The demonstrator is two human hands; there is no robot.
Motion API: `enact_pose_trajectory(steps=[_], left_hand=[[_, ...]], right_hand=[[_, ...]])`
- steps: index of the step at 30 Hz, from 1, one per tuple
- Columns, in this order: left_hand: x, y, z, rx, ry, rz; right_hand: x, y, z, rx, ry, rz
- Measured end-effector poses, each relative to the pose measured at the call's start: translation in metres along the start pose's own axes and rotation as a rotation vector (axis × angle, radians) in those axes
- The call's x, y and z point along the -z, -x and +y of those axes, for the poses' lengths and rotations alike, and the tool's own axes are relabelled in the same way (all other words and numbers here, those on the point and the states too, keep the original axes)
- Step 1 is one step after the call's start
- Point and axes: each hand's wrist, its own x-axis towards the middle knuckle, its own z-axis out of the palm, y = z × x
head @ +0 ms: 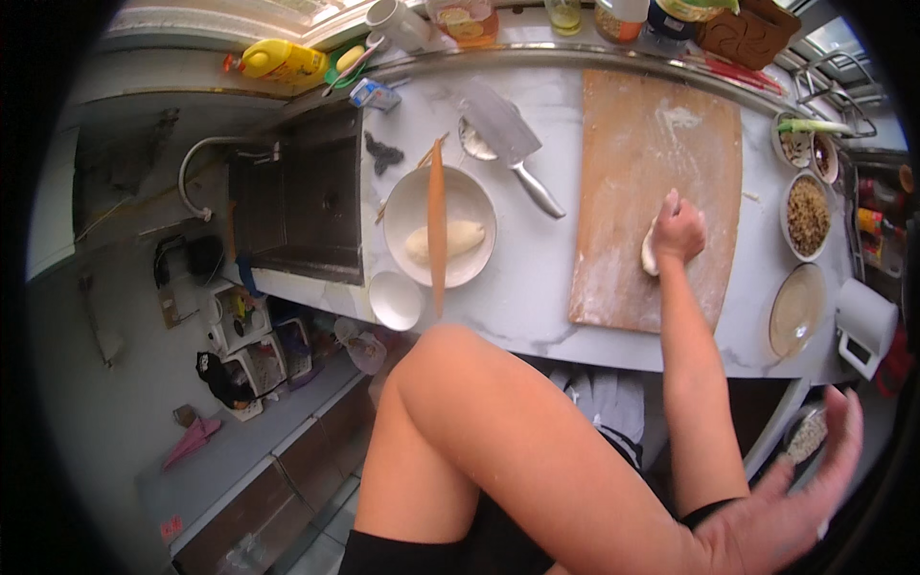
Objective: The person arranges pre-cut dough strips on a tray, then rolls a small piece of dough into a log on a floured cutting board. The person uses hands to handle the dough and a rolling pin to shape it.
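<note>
My right hand [678, 228] is closed in a fist, thumb side up, pressing down on a piece of pale dough [648, 251]. Much of that dough is hidden under the hand. It lies on a floured wooden board [618, 215]. My left arm is bent across the front of the view, and my left hand [783, 496], blurred, is raised at the lower right with its fingers apart and nothing in it. A large white bowl [402, 194] left of the board contains a longer lump of dough [463, 237]. Across its rim rests a tapered wooden rolling pin [436, 208].
A cleaver [503, 126] lies across a small bowl of flour [476, 141]. Left are a small white bowl [395, 300] and a dark sink [295, 215]. Right of the board stand a bowl of chopped filling [808, 215], an amber glass plate [796, 309] and a white pitcher [866, 323].
</note>
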Motion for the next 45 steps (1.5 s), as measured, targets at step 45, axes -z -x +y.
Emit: enact_pose_trajectory(steps=[45], left_hand=[[-0.244, 0.073, -0.020, 0.844, 1.378, 0.172]], right_hand=[[-0.013, -0.011, -0.013, 0.127, 0.077, -0.257]])
